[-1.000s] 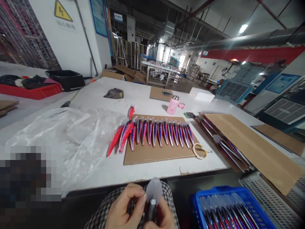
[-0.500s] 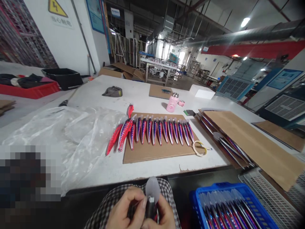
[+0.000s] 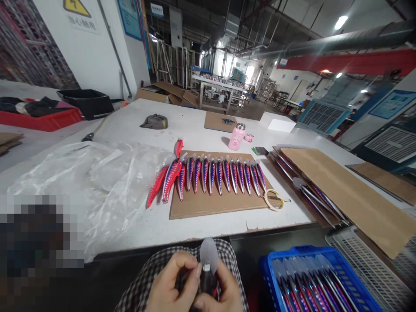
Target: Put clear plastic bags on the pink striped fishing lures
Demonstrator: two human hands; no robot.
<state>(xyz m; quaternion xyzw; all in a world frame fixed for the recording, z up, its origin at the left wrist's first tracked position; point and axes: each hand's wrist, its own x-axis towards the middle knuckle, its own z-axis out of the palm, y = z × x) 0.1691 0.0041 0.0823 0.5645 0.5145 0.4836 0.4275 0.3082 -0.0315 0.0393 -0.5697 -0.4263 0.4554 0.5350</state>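
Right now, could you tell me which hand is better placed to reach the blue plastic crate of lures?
Probably right: your right hand sits nearer the blue plastic crate, while your left hand is farther off. Both hold the dark lure with its translucent lip.

Our bare left hand (image 3: 172,279) and bare right hand (image 3: 224,294) were held low in front of our body, close together, their fingers curled inward and pinching a slim dark object (image 3: 206,281) between them.

Bright ceiling lamp (image 3: 341,22) overhead, edges bowed, lower-left patch (image 3: 39,229) pixelated.
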